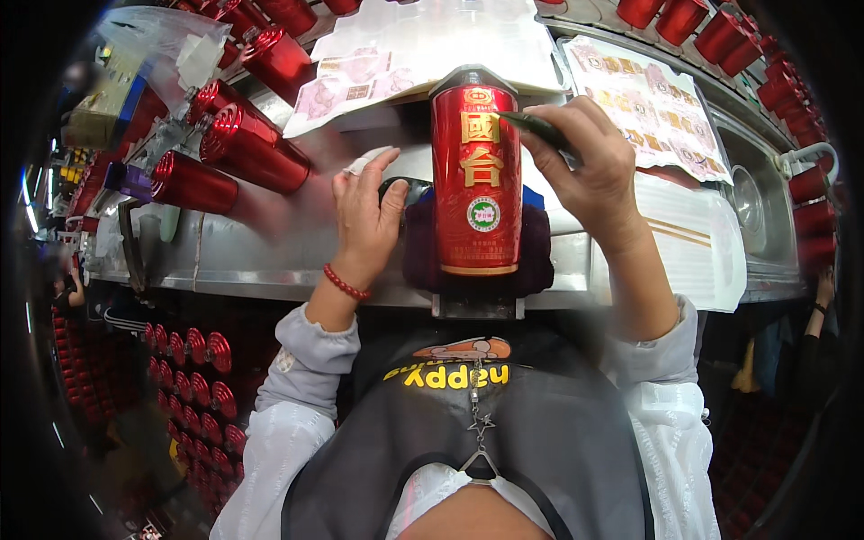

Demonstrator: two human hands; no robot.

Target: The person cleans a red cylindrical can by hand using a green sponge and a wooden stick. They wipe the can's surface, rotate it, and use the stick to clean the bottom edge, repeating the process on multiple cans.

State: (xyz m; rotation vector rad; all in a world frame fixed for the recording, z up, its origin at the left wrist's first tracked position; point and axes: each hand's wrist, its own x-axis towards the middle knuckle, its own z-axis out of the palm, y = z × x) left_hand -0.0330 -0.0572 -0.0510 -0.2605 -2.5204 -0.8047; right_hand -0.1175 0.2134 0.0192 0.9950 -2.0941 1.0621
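1. Head view, left hand [367, 207]: thumb and fingers spread, nothing in the grasp; a white cover [367, 160] on one finger, a red beaded bracelet [346, 283] at the wrist.
2. Right hand [589, 166]: pinching a slender, pointed dark green tool [543, 128], its tip at the container listed next; whether it touches cannot be told.
3. Tall glossy red container [477, 238], dark far end, gold characters [480, 168] and a round white-and-green sticker [484, 214]: between the two hands, on a dark purple cloth [536, 252].
4. Metallic red cylindrical vessels [256, 148]: group, left of the left hand, on a grey steel desk [261, 256].
5. White sheet with pink prints [360, 81]: beyond the left hand.
6. White sheet with gold and pink labels [643, 99]: beyond the right hand.
7. Thin light-brown sticks [679, 229], two, on white paper [693, 270]: just right of the right wrist.
8. Steel basin [760, 216]: farther right of the right hand.
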